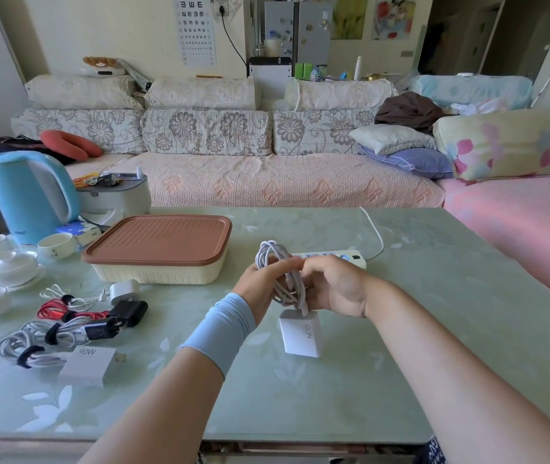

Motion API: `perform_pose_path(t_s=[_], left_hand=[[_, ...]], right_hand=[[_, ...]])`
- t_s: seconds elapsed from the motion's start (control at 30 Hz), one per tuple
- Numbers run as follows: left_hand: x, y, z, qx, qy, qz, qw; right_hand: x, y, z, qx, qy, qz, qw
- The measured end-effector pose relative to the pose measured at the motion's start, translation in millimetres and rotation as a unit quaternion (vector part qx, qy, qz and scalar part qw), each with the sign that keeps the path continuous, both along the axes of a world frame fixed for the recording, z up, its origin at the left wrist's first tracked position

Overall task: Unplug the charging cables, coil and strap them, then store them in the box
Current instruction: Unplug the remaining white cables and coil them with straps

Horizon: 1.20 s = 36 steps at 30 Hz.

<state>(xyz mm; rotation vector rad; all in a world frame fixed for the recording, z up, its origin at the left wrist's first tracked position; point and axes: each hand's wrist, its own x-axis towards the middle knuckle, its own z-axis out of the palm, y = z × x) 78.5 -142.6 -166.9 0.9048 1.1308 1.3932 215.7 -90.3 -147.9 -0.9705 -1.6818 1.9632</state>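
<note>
Well, both hands met above the table when I looked — the left hand gripped the coiled white cable, fingers curled round its loops, while the right hand pinched the same bundle from the other side. Its white charger hung below them; I could not tell whether it touched the tabletop. Behind lay the power strip; the box, lid on, stood to the left — strapped cables lay near it

Snug, plain light-blue wrist sleeve just behind the left fingers, ending partway up a bare left forearm; right forearm bare.
</note>
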Motion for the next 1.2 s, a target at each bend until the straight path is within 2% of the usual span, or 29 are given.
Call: perform_pose_path(t_s=[0.1, 0.2, 0.3, 0.37, 0.43, 0.6, 0.67, 0.77, 0.87, 0.9, 0.93, 1.0, 1.07, 1.1, 1.2], left_hand=[[3.0, 4.6, 3.9, -0.013, -0.013, 0.049, 0.999], [-5.7, 7.8, 12.4, -0.013, -0.075, 0.068, 0.995], [-8.2, 6.5, 15.8, -0.03, -0.029, 0.04, 0.998], [-4.8, 5.9, 18.5, -0.039, 0.016, 0.054, 0.998], [-2.0, 5.8, 23.2, -0.048, 0.052, 0.023, 0.997], [6.5, 0.6, 31.9, -0.046, 0.16, -0.19, 0.968], [10.0, 1.1, 32.1, -0.045, 0.197, -0.237, 0.95], [13.5, 1.8, 34.3, -0.07, 0.203, -0.304, 0.928], [16.4, 8.6, 29.2, -0.055, 0.184, -0.293, 0.937], [18.2, 12.7, 26.1, -0.042, 0.216, -0.26, 0.94], [20.7, 17.4, 22.8, -0.032, 0.287, -0.209, 0.934], [27.4, 22.8, 18.5, -0.013, 0.445, -0.112, 0.888], [39.6, 24.2, 16.7, -0.014, 0.508, -0.103, 0.855], [44.4, 24.9, 15.4, -0.035, 0.503, -0.108, 0.857], [52.5, 26.5, 14.1, -0.109, 0.419, -0.124, 0.893]], right_hand=[[5.7, 2.3, 1.5, -0.017, 0.014, -0.048, 0.999], [17.3, 11.7, 1.9, -0.072, 0.068, -0.134, 0.986], [23.5, 13.5, 2.5, -0.037, 0.072, -0.16, 0.984], [19.4, 8.8, 4.5, 0.053, 0.048, -0.178, 0.981], [14.9, 5.2, 6.9, 0.168, 0.029, -0.191, 0.967], [15.8, -1.9, 15.2, 0.412, -0.029, -0.152, 0.898], [16.2, -6.3, 17.0, 0.464, -0.073, -0.139, 0.872], [14.4, -4.7, 18.5, 0.468, -0.11, -0.136, 0.866], [15.4, 5.1, 20.7, 0.458, -0.141, -0.184, 0.858], [17.3, 8.9, 21.1, 0.446, -0.155, -0.205, 0.858], [19.6, 13.0, 20.4, 0.429, -0.168, -0.222, 0.859], [22.6, 20.6, 17.5, 0.394, -0.185, -0.242, 0.867], [22.7, 26.2, 14.3, 0.369, -0.188, -0.256, 0.874], [22.5, 28.5, 13.1, 0.365, -0.193, -0.259, 0.873], [25.1, 31.5, 9.2, 0.372, -0.213, -0.239, 0.871]])
